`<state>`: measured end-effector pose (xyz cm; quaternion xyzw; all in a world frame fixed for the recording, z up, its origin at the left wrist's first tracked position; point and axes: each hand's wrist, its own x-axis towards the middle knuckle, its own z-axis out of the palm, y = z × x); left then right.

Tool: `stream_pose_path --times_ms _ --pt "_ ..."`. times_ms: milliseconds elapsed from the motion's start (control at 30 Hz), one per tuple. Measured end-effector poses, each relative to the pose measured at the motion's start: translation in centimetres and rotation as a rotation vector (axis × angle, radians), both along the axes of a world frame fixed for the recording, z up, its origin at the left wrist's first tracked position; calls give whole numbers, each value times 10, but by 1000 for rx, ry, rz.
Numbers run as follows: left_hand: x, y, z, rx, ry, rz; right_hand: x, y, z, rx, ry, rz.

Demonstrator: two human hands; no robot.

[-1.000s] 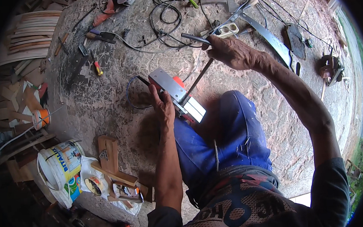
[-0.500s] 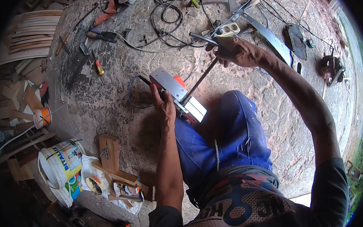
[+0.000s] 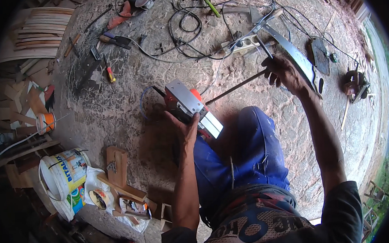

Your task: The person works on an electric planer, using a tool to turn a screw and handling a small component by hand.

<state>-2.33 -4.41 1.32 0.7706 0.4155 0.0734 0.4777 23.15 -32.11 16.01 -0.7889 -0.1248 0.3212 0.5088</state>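
Note:
An orange and black electric hand planer [image 3: 184, 96] lies upturned over my left thigh, its metal sole facing up. My left hand [image 3: 185, 128] is closed round its near left side, with the thumb up against the sole's edge. In my closed right hand [image 3: 284, 73], out to the right, is the crossbar end of a T-handle wrench [image 3: 237, 86]. The wrench's long shaft slants down to the planer's right side, close to the blade gap. Whether its tip sits on a bolt there is hidden.
Beyond my knees lie a handsaw [image 3: 293, 53], a power strip [image 3: 245, 45], tangled black cords [image 3: 193, 21], a green-handled hammer [image 3: 212, 7] and a screwdriver [image 3: 110, 74]. At left stand a white bucket [image 3: 51, 181] and wooden blocks [image 3: 117, 164]. Wood scraps [image 3: 33, 102] lie piled further off.
My right hand has swung right and nearer to me, bringing the wrench shaft to a flatter slant. The planer has turned slightly, and my left thumb has moved toward the sole's near end.

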Motion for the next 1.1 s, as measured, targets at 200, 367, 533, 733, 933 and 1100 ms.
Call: stream_pose_path --times_ms 200,367,533,733,933,1100 --pt "2 5 -14 -76 -96 70 -70 -94 -125 197 352 -610" --pt "1 10 28 -533 -197 195 -120 -135 -188 332 601 -884" --pt "-36 21 -11 -904 -368 225 -128 -152 -215 -345 420 -727" --pt "-79 4 87 -1009 -481 175 -132 -11 -92 95 -227 -225" --pt "-106 -18 149 -1158 -450 -4 -181 106 -43 557 116 190" --pt "-132 -31 166 -1021 -360 129 -214 123 -54 594 296 120"
